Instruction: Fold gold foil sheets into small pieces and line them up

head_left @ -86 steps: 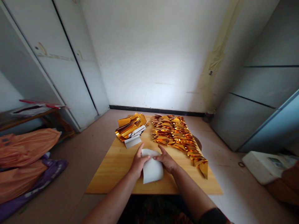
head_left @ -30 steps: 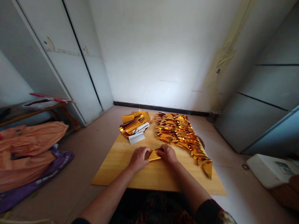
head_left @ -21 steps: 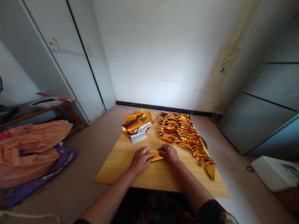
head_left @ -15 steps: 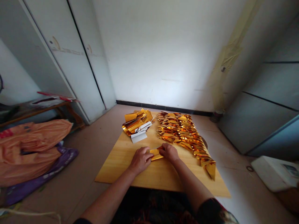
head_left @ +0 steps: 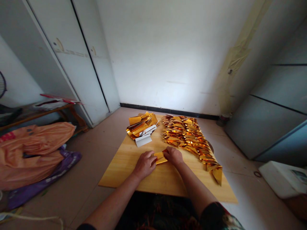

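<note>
"While both ends of the folded gold paper (head_left: 161, 157) are gripped like that, what could spoil it?"

"Uneven pull, I'd say. The left hand (head_left: 145, 164) pinches its left end, and the right hand (head_left: 173, 156) pinches the far right corner. If one tugs harder than the other, the crease could run skewed or the foil could split."

"Is it resting on anything?"

"It's low over the near middle of the table (head_left: 120, 169). Whether it touches the wood, I can't tell."

"And what lies around it?"

"Rows of folded gold pieces (head_left: 180, 131) lie beyond the right hand and trail towards the table's right edge. They look light and loosely stacked, so a sweep of the right forearm might knock the last ones off. Beyond the left hand sits a loose pile of gold sheets (head_left: 141, 125), with white undersides showing at its near end. A draught or a brushing sleeve could slide the top ones away."

"Any containers?"

"Left of the table, a crumpled orange bag (head_left: 38, 137) lies partly over a purple bag (head_left: 48, 182); I can't make out what either holds. On the floor to the right is a white box (head_left: 279, 179), its inside hidden from this angle. The tall grey cabinet (head_left: 69, 67) at the left has its doors closed, so its contents don't show."
</note>
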### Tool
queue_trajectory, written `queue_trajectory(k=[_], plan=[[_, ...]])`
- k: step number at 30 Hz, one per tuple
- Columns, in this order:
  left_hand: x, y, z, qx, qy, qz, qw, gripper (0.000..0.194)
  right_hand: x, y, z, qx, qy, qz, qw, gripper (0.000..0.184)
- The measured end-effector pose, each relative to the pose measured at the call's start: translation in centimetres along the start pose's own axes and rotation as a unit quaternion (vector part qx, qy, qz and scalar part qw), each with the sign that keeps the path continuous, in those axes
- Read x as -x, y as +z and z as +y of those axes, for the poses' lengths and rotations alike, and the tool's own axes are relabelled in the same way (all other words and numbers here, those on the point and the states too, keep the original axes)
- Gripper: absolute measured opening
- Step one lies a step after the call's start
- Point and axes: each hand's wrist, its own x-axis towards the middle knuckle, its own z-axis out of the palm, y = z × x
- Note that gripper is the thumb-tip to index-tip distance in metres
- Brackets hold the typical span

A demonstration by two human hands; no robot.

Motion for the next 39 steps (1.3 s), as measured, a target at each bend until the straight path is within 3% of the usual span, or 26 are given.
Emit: queue_trajectory(k=[9, 16, 21, 25, 29, 33, 39], plan=[[-0.3, -0.8, 0.3, -0.014, -0.001, -0.034, 0.999, 0.027, -0.1, 0.3, -0.2, 0.016, 0.008, 0.007, 1.000, 0.021], [-2.7, -1.8, 2.9, -0.085, -0.075, -0.090, 0.990, 0.026, 0.2, 0.9, 0.1, 0.037, 0.024, 0.040, 0.998, 0.024], [-2.3, -0.8, 3.6, -0.118, -0.079, -0.056, 0.988, 0.012, 0.7, 1.5, 0.7, 0.040, 0.021, 0.091, 0.995, 0.033], [-1.8, 0.0, 3.1, -0.083, -0.014, -0.034, 0.996, 0.011, 0.9, 1.5, 0.7, 0.029, 0.004, 0.106, 0.994, 0.030], [-2.1, 0.4, 3.0, -0.019, 0.074, -0.066, 0.995, 0.017, 0.9, 1.8, 0.9, 0.026, -0.017, 0.120, 0.992, 0.025], [-2.2, 0.2, 3.4, -0.021, 0.060, -0.098, 0.993, 0.023, 1.3, 2.0, 1.5, -0.007, -0.063, 0.119, 0.991, 0.014], [-0.9, -0.1, 3.7, -0.044, 0.058, -0.097, 0.993, 0.025, 2.6, 2.0, 2.6, -0.096, -0.061, 0.083, 0.990, 0.006]])
